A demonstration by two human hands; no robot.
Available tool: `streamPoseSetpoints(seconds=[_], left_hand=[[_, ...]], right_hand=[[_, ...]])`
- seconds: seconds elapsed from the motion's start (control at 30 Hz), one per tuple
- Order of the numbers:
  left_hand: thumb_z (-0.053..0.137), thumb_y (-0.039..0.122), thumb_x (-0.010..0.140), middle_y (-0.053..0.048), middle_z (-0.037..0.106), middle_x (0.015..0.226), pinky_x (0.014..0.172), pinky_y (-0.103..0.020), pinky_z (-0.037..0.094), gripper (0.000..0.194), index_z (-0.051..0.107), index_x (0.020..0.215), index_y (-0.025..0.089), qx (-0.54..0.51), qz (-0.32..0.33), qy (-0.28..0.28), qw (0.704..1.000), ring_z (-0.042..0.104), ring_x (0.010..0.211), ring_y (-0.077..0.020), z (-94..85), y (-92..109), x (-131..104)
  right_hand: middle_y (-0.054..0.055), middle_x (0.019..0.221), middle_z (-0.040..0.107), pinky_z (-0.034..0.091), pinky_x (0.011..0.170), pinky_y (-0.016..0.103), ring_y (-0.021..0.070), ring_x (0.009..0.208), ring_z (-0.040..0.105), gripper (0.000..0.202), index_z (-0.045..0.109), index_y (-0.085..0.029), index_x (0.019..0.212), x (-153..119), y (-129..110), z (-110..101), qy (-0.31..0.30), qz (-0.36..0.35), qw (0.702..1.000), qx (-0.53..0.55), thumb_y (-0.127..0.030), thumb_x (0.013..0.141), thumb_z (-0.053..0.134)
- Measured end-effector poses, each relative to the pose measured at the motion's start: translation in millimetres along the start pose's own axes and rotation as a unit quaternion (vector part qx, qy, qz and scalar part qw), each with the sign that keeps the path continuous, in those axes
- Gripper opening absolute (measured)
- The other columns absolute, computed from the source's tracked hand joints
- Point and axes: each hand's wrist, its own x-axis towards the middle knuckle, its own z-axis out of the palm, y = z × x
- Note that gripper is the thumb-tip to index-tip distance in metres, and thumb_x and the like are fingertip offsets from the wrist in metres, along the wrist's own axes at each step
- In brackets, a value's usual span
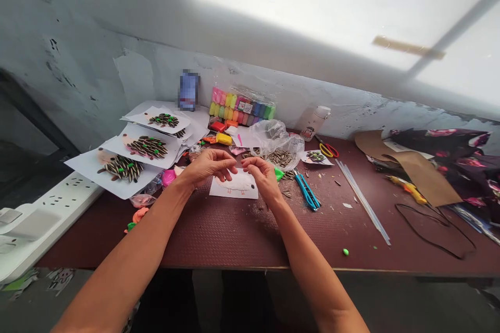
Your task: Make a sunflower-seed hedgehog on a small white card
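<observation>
My left hand (213, 166) and my right hand (262, 176) are raised close together above a small white card (246, 193). On both hands the thumb and fingers are pinched, and whatever sits between the fingertips is too small to make out. The card lies flat on the table with a pale clay shape, a dark dot and little drawn feet; my hands hide part of it. Just behind them, striped sunflower seeds (279, 157) spill from a clear plastic bag (275, 135). A blue utility knife (307, 192) lies right of my right hand.
Finished-looking seed hedgehog cards (146, 146) are stacked at left beside a white power strip (50, 213). Coloured clay packs (242, 109), a bottle (315, 122) and scissors (328, 149) stand or lie behind. Glue sticks (363, 203) and a yellow glue gun (410, 190) lie at right.
</observation>
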Motion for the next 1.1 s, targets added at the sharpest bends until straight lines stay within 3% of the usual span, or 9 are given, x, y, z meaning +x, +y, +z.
streamPoseSetpoints(seconds=[0.13,0.3,0.47,0.6,0.83,1.1], left_hand=[[0.091,0.056,0.064,-0.004,0.074,0.068,0.046,-0.020,0.051,0.049,0.068,0.075,0.015,0.004,0.011,0.011,1.000,0.068,0.055,-0.0139,0.5,1.4,-1.2],[0.087,0.059,0.069,-0.013,0.081,0.099,0.053,-0.024,0.056,0.051,0.077,0.092,0.015,-0.007,0.003,0.000,1.000,0.073,0.064,-0.0165,0.6,0.6,-0.7],[0.086,0.059,0.073,-0.014,0.081,0.104,0.075,-0.031,0.062,0.054,0.080,0.101,0.014,-0.029,-0.007,-0.073,0.997,0.078,0.081,-0.0217,2.8,-3.7,0.2],[0.084,0.060,0.076,-0.016,0.080,0.108,0.094,-0.040,0.060,0.056,0.079,0.106,0.013,-0.075,-0.013,-0.129,0.989,0.077,0.096,-0.0270,6.3,-8.3,1.0],[0.052,0.081,0.088,-0.019,0.080,0.108,0.105,-0.047,0.052,0.078,0.078,0.112,0.010,-0.123,-0.044,-0.211,0.969,0.075,0.105,-0.0314,10.5,-15.5,5.8],[0.045,0.082,0.089,-0.017,0.079,0.113,0.104,-0.047,0.051,0.079,0.078,0.111,0.014,-0.104,-0.017,-0.174,0.979,0.075,0.104,-0.0314,-0.5,-7.6,3.1]], right_hand=[[0.002,0.077,0.069,0.052,0.070,0.030,0.0160,0.071,0.061,0.025,0.070,-0.022,0.081,0.6,0.4,0.1,-0.006,0.022,1.000,0.000,-0.047,0.082,0.068],[0.003,0.085,0.071,0.054,0.071,0.030,0.0159,0.074,0.063,0.030,0.071,-0.022,0.087,0.8,2.6,0.1,0.005,0.013,1.000,0.016,-0.052,0.085,0.069],[0.005,0.102,0.072,0.055,0.077,0.030,0.0167,0.085,0.065,0.046,0.070,-0.022,0.108,1.7,6.9,0.4,-0.005,0.027,1.000,0.016,-0.053,0.076,0.081],[0.006,0.108,0.071,0.054,0.079,0.031,0.0172,0.088,0.064,0.054,0.069,-0.022,0.114,1.9,9.8,-0.6,-0.017,0.028,0.999,0.012,-0.053,0.072,0.085],[0.005,0.110,0.072,0.052,0.087,0.035,0.0193,0.094,0.064,0.052,0.069,-0.022,0.112,-1.8,8.3,3.5,-0.013,0.009,1.000,-0.025,-0.049,0.071,0.086],[0.008,0.112,0.072,0.053,0.081,0.033,0.0181,0.088,0.064,0.054,0.069,-0.020,0.114,4.4,9.9,-5.9,0.007,0.012,0.999,-0.038,-0.049,0.072,0.085]])
